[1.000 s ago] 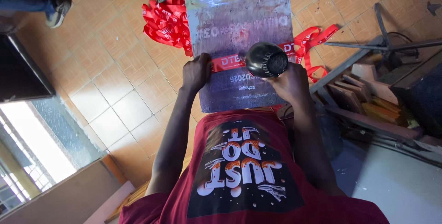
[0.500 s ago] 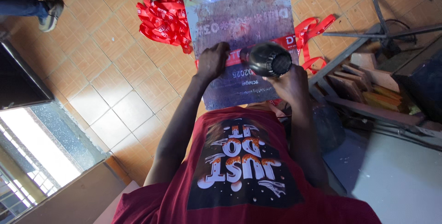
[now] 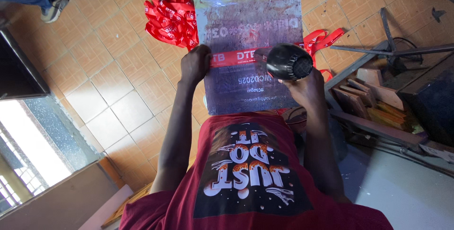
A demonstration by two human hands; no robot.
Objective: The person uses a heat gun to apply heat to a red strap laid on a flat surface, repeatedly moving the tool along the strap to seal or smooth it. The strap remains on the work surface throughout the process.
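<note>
A grey-purple flat board lies on the tiled floor in front of my knees. A red printed ribbon is stretched across it. My left hand presses the ribbon's left end against the board's edge. My right hand grips a black hair dryer, held just over the ribbon's right part with its round end towards the camera. My dark red printed shirt fills the bottom of the view.
A heap of red ribbons lies left of the board, and more ribbons lie on its right. Wooden pieces and a metal frame crowd the right side. Another person's shoe is at the top left. A dark cabinet stands at the left.
My left hand has slid left along the ribbon to the board's edge. The dryer has shifted a little to the right over the ribbon.
</note>
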